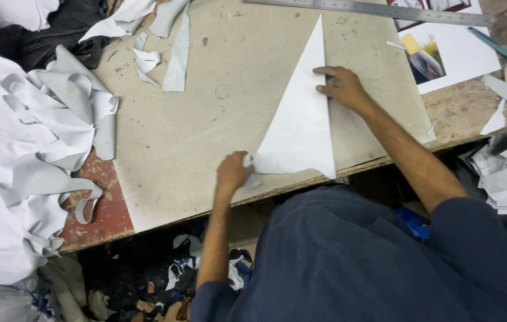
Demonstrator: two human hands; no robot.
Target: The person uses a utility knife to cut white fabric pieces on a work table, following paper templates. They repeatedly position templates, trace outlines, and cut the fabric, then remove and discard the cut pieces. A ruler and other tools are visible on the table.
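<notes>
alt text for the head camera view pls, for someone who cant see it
A person's left hand grips the lower corner of a white triangular sheet on a beige board, while the right hand presses its edge flat. Pale scrap strips lie at the left.

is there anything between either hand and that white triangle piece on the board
Nothing visible. The left hand grips the white triangular piece at its near left corner, and the right hand presses flat on its right edge. Both touch it directly on the grey board.

A worn workbench (462, 113) bears a grey cutting board (206, 119), white offcuts (45, 137), a steel ruler (372, 10) and a printed sheet (456, 53)
</notes>
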